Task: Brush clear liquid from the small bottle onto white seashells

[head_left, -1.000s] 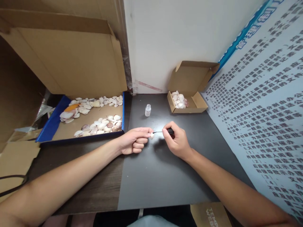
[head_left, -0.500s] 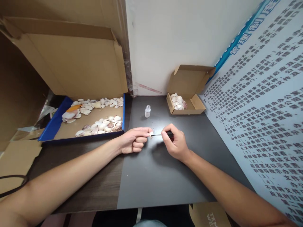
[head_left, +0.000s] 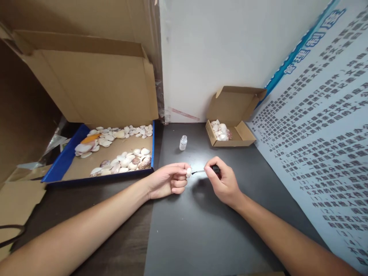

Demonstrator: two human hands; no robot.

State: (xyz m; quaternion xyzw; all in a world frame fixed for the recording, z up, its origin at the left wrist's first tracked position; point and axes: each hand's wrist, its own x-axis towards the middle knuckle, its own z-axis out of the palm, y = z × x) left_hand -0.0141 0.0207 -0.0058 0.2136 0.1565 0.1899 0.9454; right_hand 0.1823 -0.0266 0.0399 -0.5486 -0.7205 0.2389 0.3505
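My left hand [head_left: 169,180] pinches a small white seashell [head_left: 189,172] between thumb and fingertips, above the dark tabletop. In my right hand [head_left: 222,182] is a thin brush [head_left: 198,171] with a black cap for a handle, its fingers closed round the cap. The dark brush tip points left and lies at or very close to the shell's right edge; I cannot tell if they touch. Behind the hands stands a small clear glass bottle [head_left: 183,143], upright and without a cap, with a pale label.
At the left, a large open blue-edged cardboard box [head_left: 94,155] holds many seashells in two groups. A smaller open cardboard box [head_left: 232,143] with white shells stands at the back right. A white wall [head_left: 230,42] and a printed board [head_left: 310,115] close in the table.
The view has shifted, so everything sits slightly lower. The seashell has turned in my left fingers and shows more of its face. The brush tip has drawn back to the shell's right edge.
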